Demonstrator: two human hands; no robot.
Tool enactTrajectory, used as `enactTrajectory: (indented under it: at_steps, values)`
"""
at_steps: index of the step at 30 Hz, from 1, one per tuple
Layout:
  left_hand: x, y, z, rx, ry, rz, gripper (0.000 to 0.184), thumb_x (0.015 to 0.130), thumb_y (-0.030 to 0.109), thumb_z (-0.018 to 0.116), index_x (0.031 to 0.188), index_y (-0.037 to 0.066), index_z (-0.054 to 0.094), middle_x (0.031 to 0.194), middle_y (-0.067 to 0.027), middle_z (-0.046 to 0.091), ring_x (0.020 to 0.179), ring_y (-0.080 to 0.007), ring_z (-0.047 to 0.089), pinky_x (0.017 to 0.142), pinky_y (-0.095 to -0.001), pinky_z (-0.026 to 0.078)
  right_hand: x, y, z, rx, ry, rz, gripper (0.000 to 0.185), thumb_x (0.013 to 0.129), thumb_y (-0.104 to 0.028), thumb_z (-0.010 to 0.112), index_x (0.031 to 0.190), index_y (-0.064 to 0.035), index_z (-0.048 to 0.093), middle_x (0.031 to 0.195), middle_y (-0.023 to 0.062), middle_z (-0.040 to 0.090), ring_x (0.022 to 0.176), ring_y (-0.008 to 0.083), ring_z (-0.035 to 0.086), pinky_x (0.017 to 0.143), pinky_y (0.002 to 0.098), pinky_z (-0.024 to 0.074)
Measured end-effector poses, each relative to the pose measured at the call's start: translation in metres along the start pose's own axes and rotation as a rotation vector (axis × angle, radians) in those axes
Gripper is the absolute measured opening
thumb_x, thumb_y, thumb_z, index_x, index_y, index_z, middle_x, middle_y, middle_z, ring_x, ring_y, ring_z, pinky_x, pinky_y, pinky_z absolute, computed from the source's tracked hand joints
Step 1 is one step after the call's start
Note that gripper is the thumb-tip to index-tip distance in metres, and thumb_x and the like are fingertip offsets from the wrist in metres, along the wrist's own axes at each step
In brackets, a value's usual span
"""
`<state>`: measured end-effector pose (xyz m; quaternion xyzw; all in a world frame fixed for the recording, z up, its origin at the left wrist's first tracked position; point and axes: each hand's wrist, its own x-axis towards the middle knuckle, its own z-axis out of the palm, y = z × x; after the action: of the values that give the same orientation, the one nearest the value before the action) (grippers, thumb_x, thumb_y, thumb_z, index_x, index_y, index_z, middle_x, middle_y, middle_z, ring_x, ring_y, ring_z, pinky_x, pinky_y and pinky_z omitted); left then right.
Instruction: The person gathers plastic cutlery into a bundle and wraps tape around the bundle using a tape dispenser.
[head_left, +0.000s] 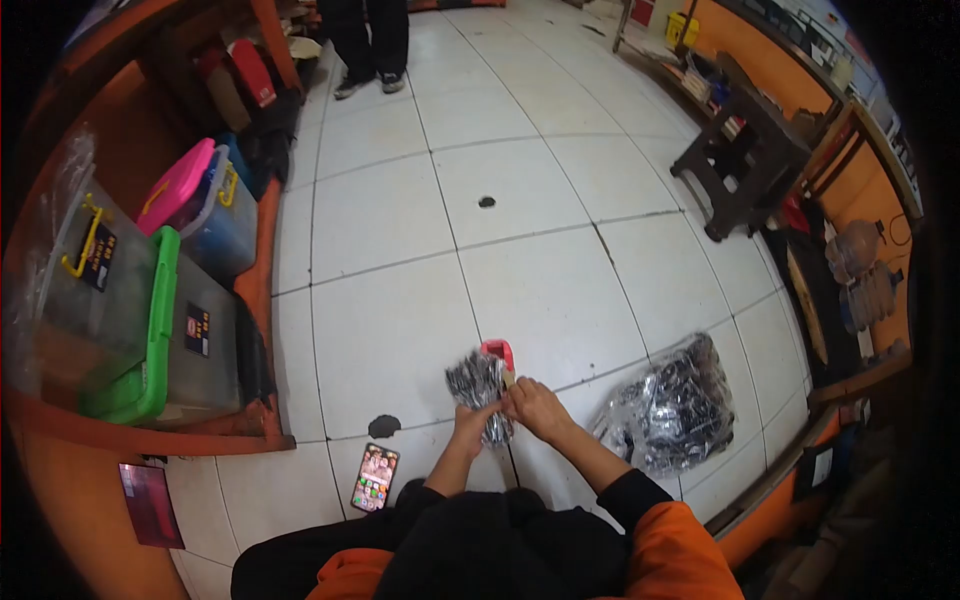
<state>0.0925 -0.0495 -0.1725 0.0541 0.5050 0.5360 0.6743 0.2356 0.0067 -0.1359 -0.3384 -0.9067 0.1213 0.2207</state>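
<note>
In front of me is a black bundle wrapped in shiny clear plastic (470, 378), low over the tiled floor. My left hand (472, 424) is closed on its near part, with the thumb stretched across toward the right hand. My right hand (536, 408) is closed at the bundle's right edge, its fingers pinching around the lower end of a small tan strip (509, 379). Just beyond that strip is a red object with a dark opening (497, 350), partly hidden by the bundle; its kind is unclear.
A larger plastic-wrapped black pile (672, 410) lies at right. A lit phone (375, 477) rests on the floor at left. Lidded storage boxes (200, 310) line the left shelf. A dark plastic stool (742, 155) stands at right. Another person's legs (365, 45) are at the back.
</note>
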Motion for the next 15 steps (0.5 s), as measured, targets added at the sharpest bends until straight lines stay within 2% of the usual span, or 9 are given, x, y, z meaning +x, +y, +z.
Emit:
enactTrajectory:
  at_steps: [1, 3, 4, 7, 10, 13, 15]
  values:
    - [-0.001, 0.001, 0.003, -0.017, -0.012, 0.02, 0.03, 0.073, 0.002, 0.073, 0.101, 0.0, 0.063, 0.085, -0.0081, 0.066, 0.067, -0.0208, 0.066, 0.055, -0.0357, 0.057, -0.006, -0.001, -0.002, 0.063, 0.006, 0.064, 0.02, 0.078, -0.013, 0.067, 0.088, -0.001, 0.055, 0.078, 0.0143, 0.054, 0.07, 0.0316, 0.058, 0.064, 0.0398, 0.0506]
    - [-0.007, 0.012, 0.012, 0.016, 0.002, 0.002, 0.03, 0.073, 0.001, 0.073, 0.101, 0.0, 0.064, 0.086, -0.0081, 0.067, 0.068, -0.0203, 0.066, 0.057, -0.0347, 0.057, -0.012, -0.006, -0.008, 0.186, 0.032, 0.177, 0.022, 0.076, -0.009, 0.07, 0.089, -0.0022, 0.054, 0.078, 0.0134, 0.053, 0.069, 0.0314, 0.058, 0.064, 0.0394, 0.0505]
    - [-0.011, 0.016, 0.014, 0.033, 0.008, -0.004, 0.03, 0.073, 0.001, 0.073, 0.101, 0.0, 0.064, 0.087, -0.0081, 0.067, 0.068, -0.0201, 0.066, 0.059, -0.0343, 0.057, -0.016, -0.012, -0.01, 0.314, 0.034, 0.336, 0.024, 0.071, -0.002, 0.072, 0.087, -0.0028, 0.055, 0.082, 0.012, 0.055, 0.072, 0.0282, 0.06, 0.065, 0.0364, 0.0513]
    - [-0.006, 0.012, 0.009, 0.048, -0.019, 0.029, 0.029, 0.072, 0.0, 0.074, 0.1, -0.001, 0.064, 0.089, -0.0081, 0.068, 0.072, -0.0184, 0.067, 0.064, -0.0315, 0.056, -0.028, -0.014, -0.002, 0.427, 0.241, 0.456, 0.025, 0.073, 0.0, 0.072, 0.093, -0.0018, 0.059, 0.086, 0.011, 0.058, 0.077, 0.0247, 0.063, 0.067, 0.0328, 0.0521]
    - [-0.009, 0.014, 0.009, 0.014, -0.047, -0.018, 0.029, 0.072, 0.0, 0.074, 0.1, -0.001, 0.065, 0.091, -0.0083, 0.068, 0.075, -0.0169, 0.067, 0.067, -0.0295, 0.055, -0.027, -0.023, -0.009, 0.516, 0.282, 0.487, 0.028, 0.075, 0.0, 0.072, 0.101, -0.0027, 0.064, 0.088, 0.0097, 0.061, 0.079, 0.022, 0.064, 0.069, 0.031, 0.0522]
    - [-0.003, 0.008, 0.005, 0.045, -0.022, 0.021, 0.03, 0.072, 0.0, 0.075, 0.1, -0.001, 0.065, 0.09, -0.0081, 0.068, 0.076, -0.0169, 0.066, 0.067, -0.03, 0.055, -0.03, -0.021, -0.006, 0.372, 0.24, 0.385, 0.03, 0.076, -0.002, 0.072, 0.105, -0.0054, 0.066, 0.087, 0.0087, 0.062, 0.08, 0.0228, 0.064, 0.07, 0.0308, 0.0529]
    - [-0.001, 0.008, 0.004, 0.051, -0.021, 0.009, 0.029, 0.072, 0.0, 0.074, 0.099, -0.001, 0.065, 0.09, -0.0081, 0.068, 0.076, -0.0172, 0.066, 0.067, -0.0307, 0.055, -0.028, -0.021, -0.007, 0.376, 0.233, 0.367, 0.026, 0.078, -0.001, 0.07, 0.103, -0.0062, 0.066, 0.09, 0.0089, 0.062, 0.082, 0.0247, 0.064, 0.07, 0.0332, 0.0533]
